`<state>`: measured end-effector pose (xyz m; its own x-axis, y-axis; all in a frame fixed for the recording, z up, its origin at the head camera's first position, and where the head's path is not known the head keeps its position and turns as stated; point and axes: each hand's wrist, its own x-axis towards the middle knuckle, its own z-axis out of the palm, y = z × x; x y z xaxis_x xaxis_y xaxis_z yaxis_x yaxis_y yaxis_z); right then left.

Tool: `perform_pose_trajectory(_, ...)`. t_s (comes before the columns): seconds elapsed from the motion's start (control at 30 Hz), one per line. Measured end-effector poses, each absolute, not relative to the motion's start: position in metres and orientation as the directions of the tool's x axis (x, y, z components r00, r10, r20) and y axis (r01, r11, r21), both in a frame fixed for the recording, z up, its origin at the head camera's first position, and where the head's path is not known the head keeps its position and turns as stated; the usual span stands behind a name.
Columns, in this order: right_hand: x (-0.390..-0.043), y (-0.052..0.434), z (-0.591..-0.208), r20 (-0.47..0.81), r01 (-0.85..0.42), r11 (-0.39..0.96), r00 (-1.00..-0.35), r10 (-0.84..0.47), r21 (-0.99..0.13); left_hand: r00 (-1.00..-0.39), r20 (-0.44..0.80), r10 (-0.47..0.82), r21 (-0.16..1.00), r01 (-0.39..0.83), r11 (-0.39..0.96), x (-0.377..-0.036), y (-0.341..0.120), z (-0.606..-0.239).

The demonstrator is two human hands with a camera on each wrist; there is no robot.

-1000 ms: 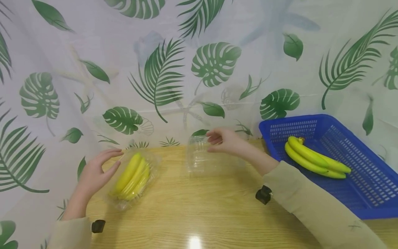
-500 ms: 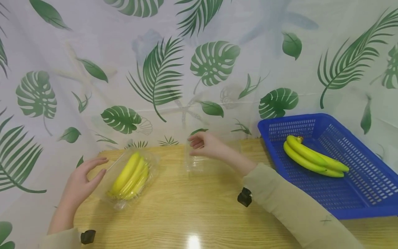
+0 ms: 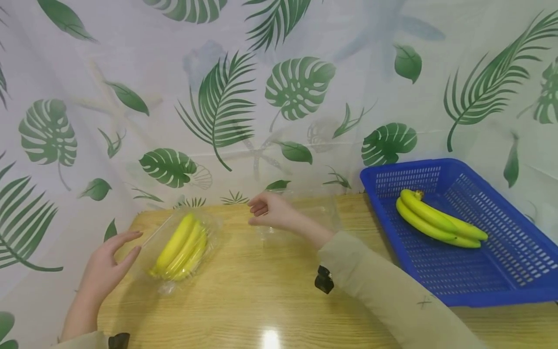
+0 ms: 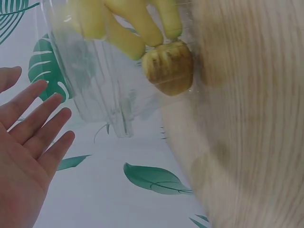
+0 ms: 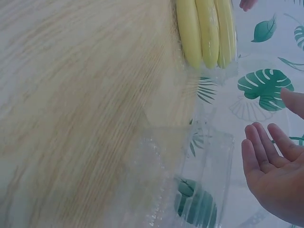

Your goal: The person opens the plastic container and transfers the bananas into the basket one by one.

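Note:
A bunch of yellow bananas lies in a clear plastic container on the left of the table. In the left wrist view, the brown stem end of the bunch shows through the plastic. Just left of this container is my left hand, fingers and thumb spread, holding nothing. A second clear plastic container sits near the back edge of the table, with nothing inside. My right hand hovers over its left part, fingers loosely bent and thumb apart. In the right wrist view, the right palm bears nothing.
A blue plastic basket stands on the right side of the table, with another bunch of bananas inside. Behind the wooden table hangs a white leaf-print curtain.
My left hand has drawn left and nearer to me, away from the bananas' container. My right hand has shifted left across the second container. Both containers stay in place.

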<state>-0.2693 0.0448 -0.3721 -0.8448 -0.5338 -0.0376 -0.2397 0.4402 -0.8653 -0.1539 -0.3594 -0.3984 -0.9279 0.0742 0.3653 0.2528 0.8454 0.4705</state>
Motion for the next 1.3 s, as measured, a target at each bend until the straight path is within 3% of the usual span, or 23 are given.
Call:
perform_pose_trajectory(0.47, -0.268, 0.013, -0.385, -0.042, -0.226, 0.408, -0.833, -0.551, -0.885, -0.952, 0.296, 0.074, 0.490, 0.218, 0.844, -0.154, -0.367, -0.408)
perform_pose_trajectory(0.87, -0.262, -0.010, -0.399, -0.113, -0.273, 0.493, -0.777, -0.620, -0.826, -0.974, 0.217, 0.073, 0.510, 0.176, 0.842, -0.144, -0.369, -0.422)
perform_pose_trajectory(1.3, -0.260, -0.022, -0.407, -0.128, -0.338, 0.560, -0.763, -0.633, -0.756, -0.982, 0.170, 0.085, 0.460, 0.156, 0.874, -0.149, -0.362, -0.428)
